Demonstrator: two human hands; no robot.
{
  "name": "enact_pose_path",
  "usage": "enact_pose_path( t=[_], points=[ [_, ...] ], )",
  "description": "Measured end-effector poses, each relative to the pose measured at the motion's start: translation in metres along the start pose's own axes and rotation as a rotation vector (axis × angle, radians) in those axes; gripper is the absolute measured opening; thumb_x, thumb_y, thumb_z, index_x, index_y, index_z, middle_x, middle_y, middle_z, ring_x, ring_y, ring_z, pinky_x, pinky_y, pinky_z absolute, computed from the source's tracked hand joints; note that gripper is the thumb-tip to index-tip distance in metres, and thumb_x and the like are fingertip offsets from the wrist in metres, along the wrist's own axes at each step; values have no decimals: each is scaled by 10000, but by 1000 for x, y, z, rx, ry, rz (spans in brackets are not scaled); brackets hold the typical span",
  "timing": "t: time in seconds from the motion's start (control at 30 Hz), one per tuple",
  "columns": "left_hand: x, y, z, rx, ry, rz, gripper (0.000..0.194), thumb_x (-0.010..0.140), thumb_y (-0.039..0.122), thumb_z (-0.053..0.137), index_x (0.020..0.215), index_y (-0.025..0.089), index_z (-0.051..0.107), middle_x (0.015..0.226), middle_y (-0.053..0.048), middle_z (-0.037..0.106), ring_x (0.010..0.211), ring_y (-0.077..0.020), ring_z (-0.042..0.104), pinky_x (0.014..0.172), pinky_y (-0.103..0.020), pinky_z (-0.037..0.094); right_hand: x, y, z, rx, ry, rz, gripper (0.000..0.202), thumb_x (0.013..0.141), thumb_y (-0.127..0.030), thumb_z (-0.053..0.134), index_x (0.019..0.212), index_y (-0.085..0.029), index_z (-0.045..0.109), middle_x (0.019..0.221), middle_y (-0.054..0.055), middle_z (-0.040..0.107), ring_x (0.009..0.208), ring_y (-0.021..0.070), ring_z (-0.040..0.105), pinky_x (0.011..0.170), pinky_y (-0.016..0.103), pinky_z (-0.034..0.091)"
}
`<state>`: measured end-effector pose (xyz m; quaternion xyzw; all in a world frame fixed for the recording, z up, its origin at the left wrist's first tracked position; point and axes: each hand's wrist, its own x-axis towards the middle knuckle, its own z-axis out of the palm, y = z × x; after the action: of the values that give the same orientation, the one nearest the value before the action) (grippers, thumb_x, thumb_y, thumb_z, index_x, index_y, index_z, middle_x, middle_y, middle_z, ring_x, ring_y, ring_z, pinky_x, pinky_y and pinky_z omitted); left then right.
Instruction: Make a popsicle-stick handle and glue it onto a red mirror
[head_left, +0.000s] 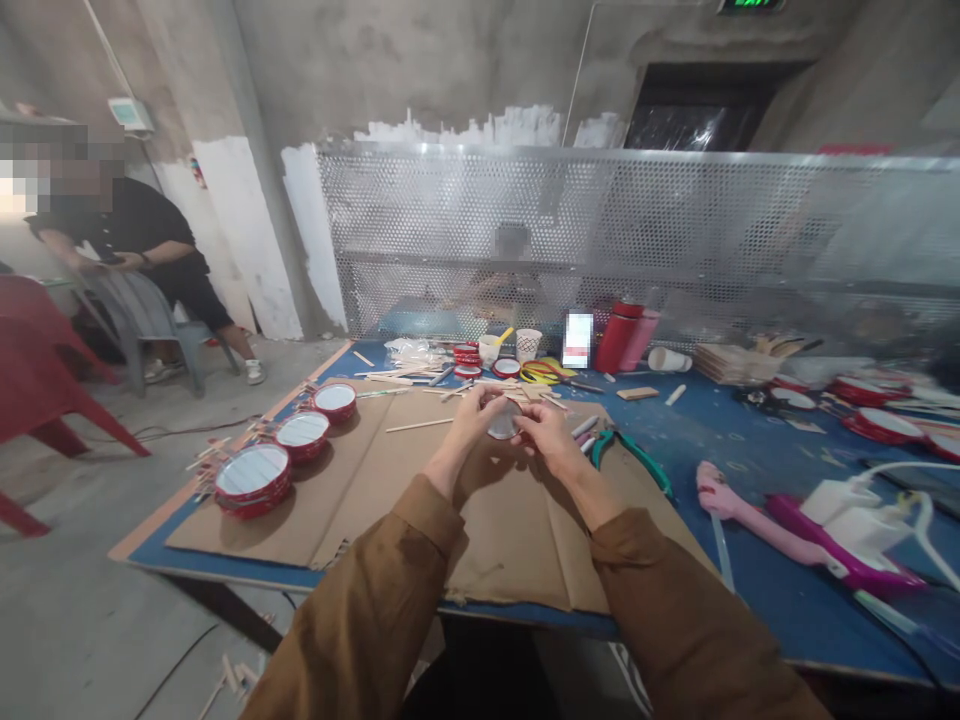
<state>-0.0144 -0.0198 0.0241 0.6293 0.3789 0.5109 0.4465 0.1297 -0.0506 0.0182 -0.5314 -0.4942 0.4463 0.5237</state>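
Note:
Above the cardboard sheet (517, 550), both my hands grip a small round drum (501, 421) with a pale face, tilted toward me. My left hand (477, 415) has its thumb and fingers closed on the left rim. On the opposite rim, my right hand (549, 428) pinches with thumb and fingers. The fingers cover much of the drum's edge. Three finished-looking red drums with white heads stand in a row to the left: a large one (253, 475), a medium one (302, 437) and a smaller one (335, 401).
Green-handled pliers (634, 455) lie right of my hand. A pink glue gun (757, 520) rests beside a purple power strip (840, 545) with white plugs. Behind are wooden sticks, paper cups (529, 344), a lit phone (577, 338) and a red bottle (619, 338). A person (142, 230) stands far left.

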Motion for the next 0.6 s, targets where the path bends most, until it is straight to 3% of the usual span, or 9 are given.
enact_pose_path(
  t=[0.2,0.6],
  points=[
    [9,-4,-1,39,-14,-14,39,819,200,619,798,170,606,790,-5,635,745,-133,578,743,-250,462,4,1,1,-65,77,-139,207,640,-277,712,803,-203,608,666,-23,655,543,128,601,490,223,482],
    [11,-9,-8,119,-85,26,58,811,206,601,770,167,616,717,9,598,720,-131,551,664,-228,446,-8,-12,4,-180,25,-256,207,691,-355,632,851,-230,596,631,-39,623,496,130,542,460,229,435]
  ],
)
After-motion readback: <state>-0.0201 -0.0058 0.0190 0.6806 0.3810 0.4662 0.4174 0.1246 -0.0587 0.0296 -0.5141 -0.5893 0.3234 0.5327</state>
